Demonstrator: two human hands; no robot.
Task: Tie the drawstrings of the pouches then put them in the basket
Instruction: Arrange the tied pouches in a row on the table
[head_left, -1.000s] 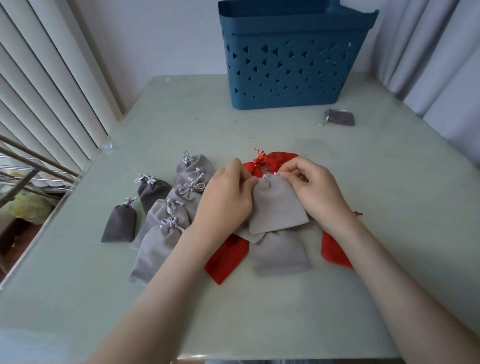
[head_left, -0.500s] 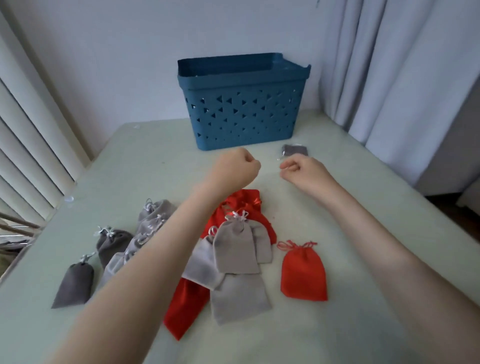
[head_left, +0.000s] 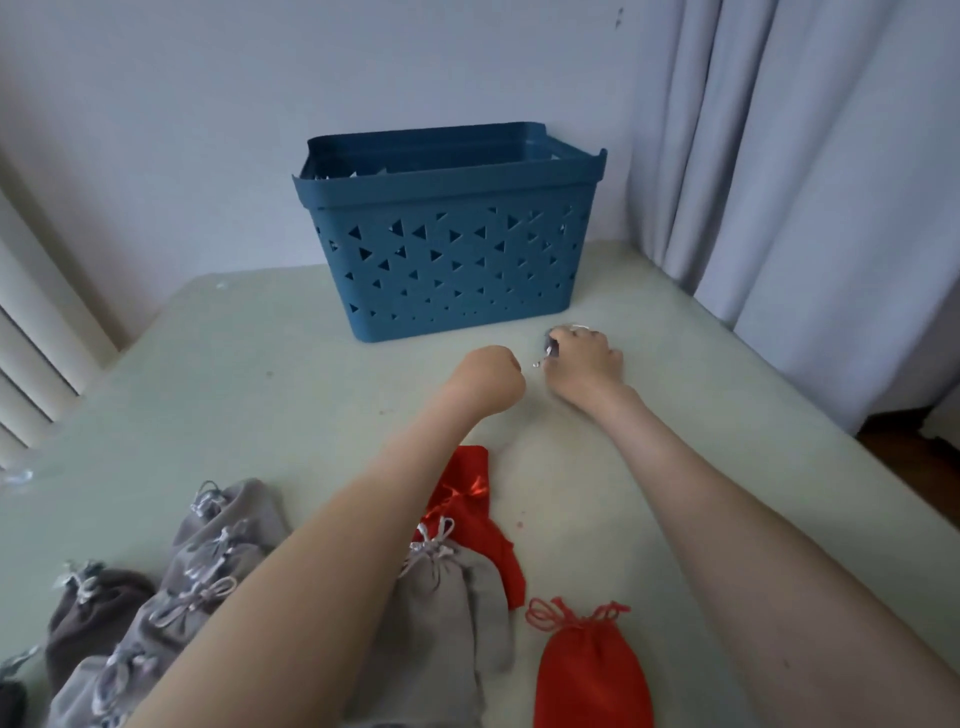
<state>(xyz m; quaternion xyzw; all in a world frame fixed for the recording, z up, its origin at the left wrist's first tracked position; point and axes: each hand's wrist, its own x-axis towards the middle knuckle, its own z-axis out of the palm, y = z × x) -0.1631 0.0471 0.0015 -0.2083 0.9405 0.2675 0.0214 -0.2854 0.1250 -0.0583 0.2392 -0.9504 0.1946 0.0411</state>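
1. The step in hand looks like fetching the stray dark grey pouch (head_left: 549, 347), which lies right of centre, just in front of the blue basket (head_left: 452, 291). The right hand (head_left: 587, 364) curls its fingers round it.
2. The left hand (head_left: 491, 379), at centre frame, is a closed fist with nothing visible in it.
3. Next, I judge, both hands must find the cord ends and knot them.
4. Half a second ago the pouch lay uncovered beyond the right hand; now that hand grips it.

L hand (head_left: 491, 379) fisted, R hand (head_left: 586, 364) gripping.
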